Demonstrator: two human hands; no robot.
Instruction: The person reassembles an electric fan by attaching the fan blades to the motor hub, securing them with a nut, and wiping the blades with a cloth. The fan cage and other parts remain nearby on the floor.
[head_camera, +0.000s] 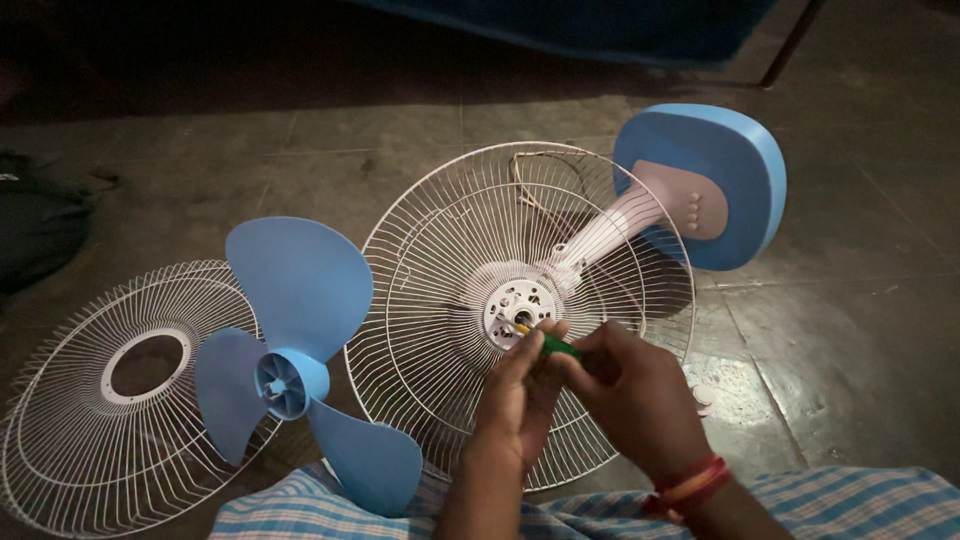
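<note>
Where the dim room shows at all, its floor (830, 340) is dark, scuffed stone tile with pale grout lines, and a blue cloth edge (600, 25) hangs at the far side. Landmark: the rear fan guard (430, 290), a white wire cage lying on the tiles. At its centre hub (517, 303) both hands meet: the left hand (520, 385) and the right hand (630, 385) are closed together around a green-handled screwdriver (555, 347), its tip against the hub. Beyond the guard rises the blue fan base (735, 165) on a pale stem. Left of the guard lie blue fan blades (300, 340), overlapping a second wire guard (90, 400). No labels are legible.
</note>
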